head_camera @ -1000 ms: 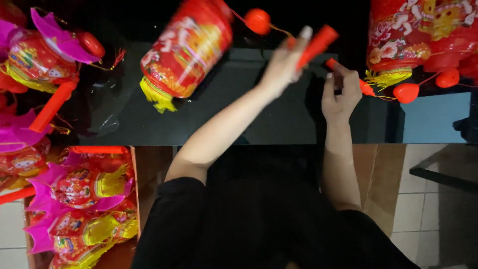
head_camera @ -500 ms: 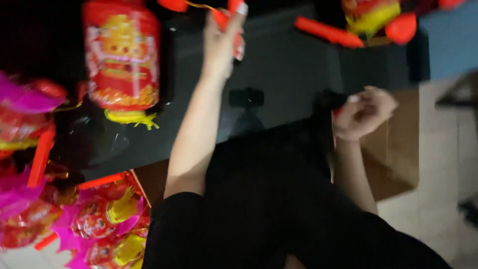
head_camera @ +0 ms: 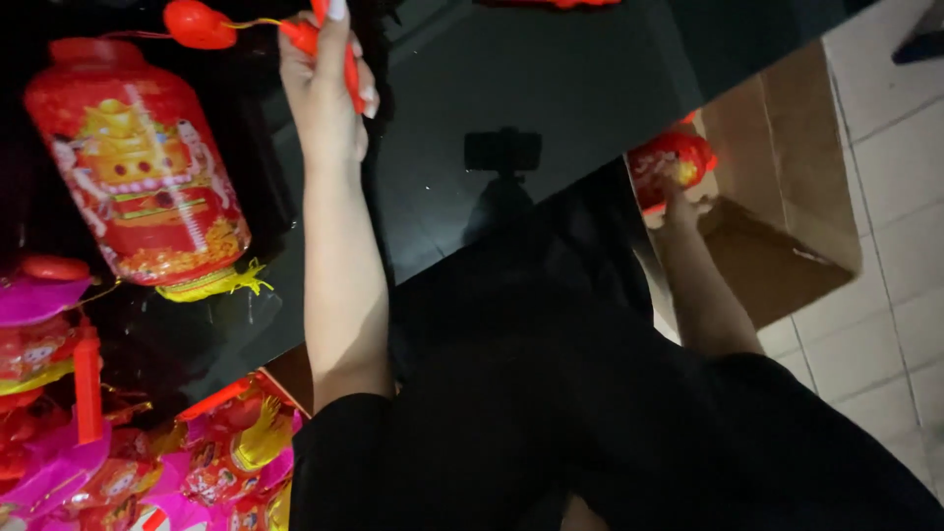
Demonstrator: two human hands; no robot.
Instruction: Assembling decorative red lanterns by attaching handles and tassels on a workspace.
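The left hand (head_camera: 329, 93) is raised over the dark glossy bench (head_camera: 551, 88), its grip closed around a slim red handle (head_camera: 346, 59) that pokes out above and below the fingers. From the handle's top a short yellow cord (head_camera: 258, 22) runs left to a small red bulb-shaped piece (head_camera: 197, 24), and below that hangs a large red barrel-shaped lantern (head_camera: 138, 167) printed with gold figures and ending in a yellow tassel (head_camera: 211, 285); the lantern sits just left of the forearm, over the bench's near edge. The right hand (head_camera: 678, 202) reaches down past the bench's right edge into an open brown cardboard box (head_camera: 787, 206) on the tiled floor (head_camera: 885, 295), its grip closed on a smaller red lantern (head_camera: 669, 162) held at the box's mouth. At lower left lies a heap of pink, red and yellow lanterns (head_camera: 147, 462), with a red stick (head_camera: 87, 383) standing among them. A phone on a stand is reflected (head_camera: 503, 152) in the bench top between the two arms.
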